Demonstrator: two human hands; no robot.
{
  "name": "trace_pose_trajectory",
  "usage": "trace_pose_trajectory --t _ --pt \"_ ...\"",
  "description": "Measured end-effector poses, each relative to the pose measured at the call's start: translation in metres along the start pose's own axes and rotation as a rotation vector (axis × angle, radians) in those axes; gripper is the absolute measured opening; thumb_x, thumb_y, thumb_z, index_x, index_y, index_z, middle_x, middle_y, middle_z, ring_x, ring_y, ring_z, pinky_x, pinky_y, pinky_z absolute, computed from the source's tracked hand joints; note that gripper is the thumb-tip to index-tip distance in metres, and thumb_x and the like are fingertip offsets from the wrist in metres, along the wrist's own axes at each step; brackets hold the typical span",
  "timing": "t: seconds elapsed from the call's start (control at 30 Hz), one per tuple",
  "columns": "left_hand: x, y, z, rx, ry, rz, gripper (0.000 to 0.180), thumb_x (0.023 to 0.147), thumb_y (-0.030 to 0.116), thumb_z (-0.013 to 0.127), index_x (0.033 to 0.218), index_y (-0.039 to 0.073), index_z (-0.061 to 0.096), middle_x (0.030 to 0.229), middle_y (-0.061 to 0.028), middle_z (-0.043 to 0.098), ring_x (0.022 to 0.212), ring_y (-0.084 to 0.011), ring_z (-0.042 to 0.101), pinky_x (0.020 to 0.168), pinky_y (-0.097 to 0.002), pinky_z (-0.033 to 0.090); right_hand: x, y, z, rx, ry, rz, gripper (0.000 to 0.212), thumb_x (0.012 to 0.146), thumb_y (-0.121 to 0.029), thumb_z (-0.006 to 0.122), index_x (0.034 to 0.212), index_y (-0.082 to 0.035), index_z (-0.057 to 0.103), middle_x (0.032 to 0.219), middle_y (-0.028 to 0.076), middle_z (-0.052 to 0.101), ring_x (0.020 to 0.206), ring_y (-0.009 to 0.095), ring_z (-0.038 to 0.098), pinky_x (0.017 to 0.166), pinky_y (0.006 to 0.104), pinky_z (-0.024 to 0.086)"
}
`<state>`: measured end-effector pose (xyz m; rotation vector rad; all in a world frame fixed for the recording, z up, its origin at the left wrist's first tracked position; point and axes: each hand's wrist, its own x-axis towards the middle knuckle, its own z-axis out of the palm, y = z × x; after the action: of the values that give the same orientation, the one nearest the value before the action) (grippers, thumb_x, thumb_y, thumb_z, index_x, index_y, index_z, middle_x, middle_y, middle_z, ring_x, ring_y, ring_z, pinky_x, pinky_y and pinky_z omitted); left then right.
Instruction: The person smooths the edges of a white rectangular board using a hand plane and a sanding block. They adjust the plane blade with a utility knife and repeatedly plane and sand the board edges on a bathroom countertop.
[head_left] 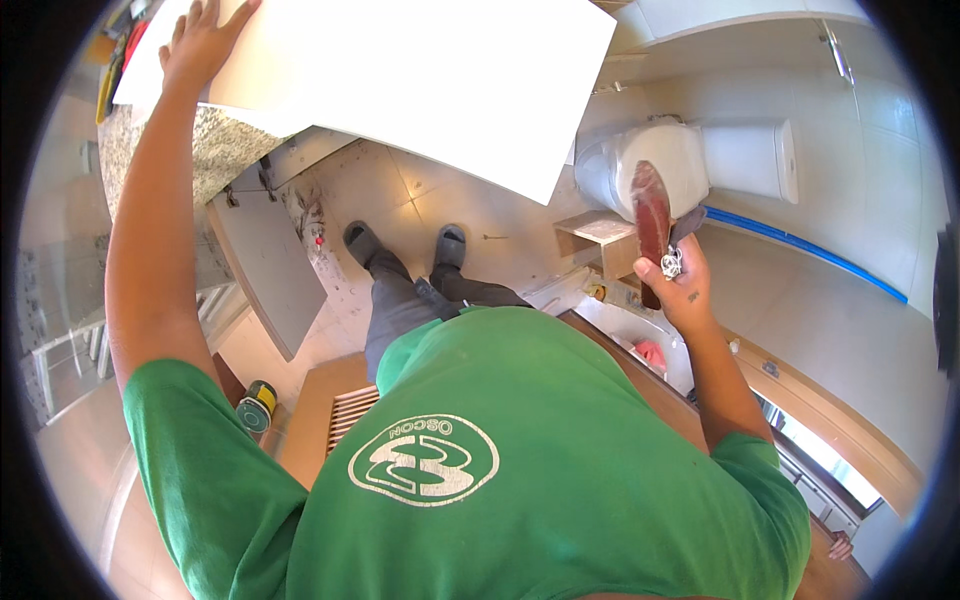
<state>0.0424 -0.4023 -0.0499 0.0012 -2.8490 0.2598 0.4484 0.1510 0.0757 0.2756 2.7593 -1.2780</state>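
A large white board (420,80) stretches across the top of the head view, partly over a speckled granite counter (225,140). My left hand (200,45) lies flat on its upper left part, fingers spread. On the right, my right hand (685,285) is closed round a long reddish-brown, blade-shaped thing with a rounded tip (650,205). It points up and away, and a dark strap or flap (688,222) shows beside it. A small crumpled silvery bit (671,263) sits by my thumb. The exact kind of the held thing is unclear.
A white toilet (740,160) stands at right, with a small wooden box shelf (598,232) nearby. A blue pipe (810,255) runs along the wall. An open cabinet door (270,270) hangs below the counter. Another person's hand (840,545) shows at lower right.
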Motion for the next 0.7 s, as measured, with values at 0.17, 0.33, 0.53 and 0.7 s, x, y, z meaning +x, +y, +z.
trace_pose_trajectory --t 0.17,0.33,0.53,0.7 --pt "0.002 -0.004 0.007 -0.044 0.034 -0.012 0.094 0.091 0.083 0.043 0.159 0.018 0.041 0.162 -0.0187 0.040 0.153 -0.0343 0.033 0.123 -0.0592 0.025 -0.010 0.005 0.012 0.405 0.003 0.314 0.040 0.092 -0.035 0.076 0.116 -0.004 0.064 0.095 0.000 0.062 0.087 0.009 0.056 0.081 0.0268 0.047" --pt "-0.001 0.002 -0.010 -0.122 -0.024 -0.043 0.106 0.086 0.093 0.035 0.163 0.021 0.032 0.169 -0.0118 0.028 0.158 -0.0317 0.022 0.126 -0.0618 0.012 -0.018 0.005 0.016 0.468 -0.044 0.311 0.037 0.094 -0.032 0.075 0.117 -0.004 0.064 0.096 -0.001 0.061 0.087 0.008 0.056 0.080 0.0263 0.046" --pt "-0.030 0.041 -0.104 -0.577 0.157 0.097 0.049 0.102 0.053 0.060 0.109 0.008 0.078 0.121 -0.0135 0.073 0.122 -0.0274 0.064 0.103 -0.0390 0.051 -0.020 0.009 0.019 0.560 -0.014 0.364 0.039 0.095 -0.031 0.075 0.119 -0.003 0.063 0.096 0.000 0.061 0.088 0.010 0.059 0.080 0.0276 0.049" --pt "-0.136 0.116 -0.198 -0.998 0.190 0.440 0.025 0.087 0.005 0.074 0.112 0.010 0.077 0.128 -0.0096 0.067 0.119 -0.0264 0.064 0.097 -0.0379 0.054 -0.013 0.019 0.022 0.714 0.041 0.390 0.038 0.097 -0.029 0.072 0.120 -0.001 0.060 0.096 0.004 0.064 0.086 0.014 0.064 0.078 0.0319 0.054"
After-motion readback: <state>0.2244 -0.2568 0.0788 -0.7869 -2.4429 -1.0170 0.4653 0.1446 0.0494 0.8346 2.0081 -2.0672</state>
